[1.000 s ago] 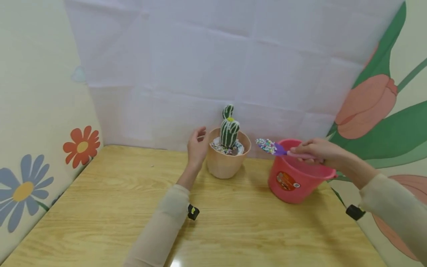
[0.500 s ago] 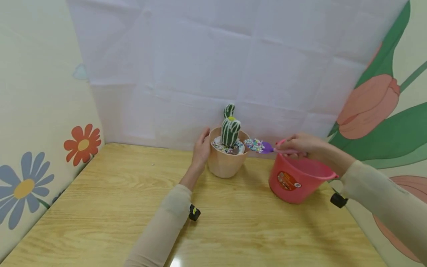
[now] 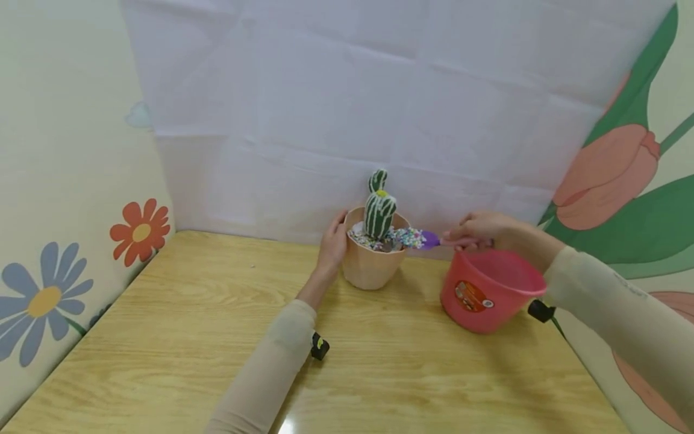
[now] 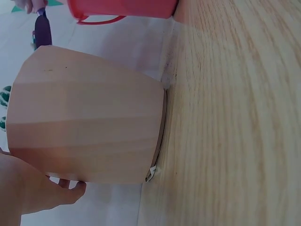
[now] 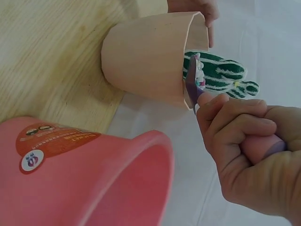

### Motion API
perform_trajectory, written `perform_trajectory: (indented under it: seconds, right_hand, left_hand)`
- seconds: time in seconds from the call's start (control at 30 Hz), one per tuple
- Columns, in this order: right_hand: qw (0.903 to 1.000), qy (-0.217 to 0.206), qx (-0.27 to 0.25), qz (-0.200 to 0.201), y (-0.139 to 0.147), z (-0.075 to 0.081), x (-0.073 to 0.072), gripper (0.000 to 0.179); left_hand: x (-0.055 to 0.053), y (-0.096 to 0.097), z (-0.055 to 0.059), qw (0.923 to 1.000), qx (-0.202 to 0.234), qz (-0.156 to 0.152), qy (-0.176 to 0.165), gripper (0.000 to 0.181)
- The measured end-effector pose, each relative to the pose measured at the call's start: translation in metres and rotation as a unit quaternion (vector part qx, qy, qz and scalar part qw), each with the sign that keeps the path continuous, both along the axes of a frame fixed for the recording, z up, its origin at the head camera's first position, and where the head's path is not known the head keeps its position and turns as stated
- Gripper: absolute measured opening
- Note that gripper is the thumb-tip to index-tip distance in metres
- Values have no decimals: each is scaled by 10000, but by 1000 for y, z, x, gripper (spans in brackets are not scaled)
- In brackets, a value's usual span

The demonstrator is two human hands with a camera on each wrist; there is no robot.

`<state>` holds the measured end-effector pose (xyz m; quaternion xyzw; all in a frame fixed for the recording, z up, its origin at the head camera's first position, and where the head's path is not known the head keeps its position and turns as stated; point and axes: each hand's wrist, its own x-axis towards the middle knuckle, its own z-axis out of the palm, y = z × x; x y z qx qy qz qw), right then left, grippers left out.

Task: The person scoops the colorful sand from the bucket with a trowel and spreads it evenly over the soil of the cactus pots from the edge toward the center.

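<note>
My right hand (image 3: 479, 230) grips the pink handle (image 5: 261, 146) of a small trowel with a purple blade (image 3: 431, 240). Multicoloured pebbles (image 3: 411, 237) lie heaped on the blade, which reaches over the near right rim of a peach plant pot (image 3: 371, 271). In the pot stands a green cactus (image 3: 379, 214) with white stripes and a yellow flower, with white and coloured pebbles around its base. My left hand (image 3: 332, 244) rests against the pot's left side, its fingers extended along the wall. In the left wrist view this hand (image 4: 37, 183) touches the pot below its rim.
A pink-red bucket (image 3: 490, 295) with an orange label stands to the right of the pot, under my right forearm. The wooden table (image 3: 217, 337) meets a white cloth backdrop (image 3: 282, 120) behind the pot. Painted walls flank it.
My right hand has carried the loaded trowel leftward from above the bucket to over the pot's rim. My left hand has moved in against the pot's side. The pot stands where it was.
</note>
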<state>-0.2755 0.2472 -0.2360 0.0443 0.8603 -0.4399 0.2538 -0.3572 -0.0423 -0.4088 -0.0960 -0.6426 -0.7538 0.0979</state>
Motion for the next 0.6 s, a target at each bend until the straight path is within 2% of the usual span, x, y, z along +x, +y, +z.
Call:
perform_trajectory:
  seconds: [0.23,0.6]
  right_hand:
    - [9960,137,699,542,-8,6,-7,25]
    - [9947,147,881,503,-8,9,-11,27]
  left_hand:
    - [0,-1,0,9999,-97,-15,-46,49]
    - [1,0,1,10000,-40,24,-27,47]
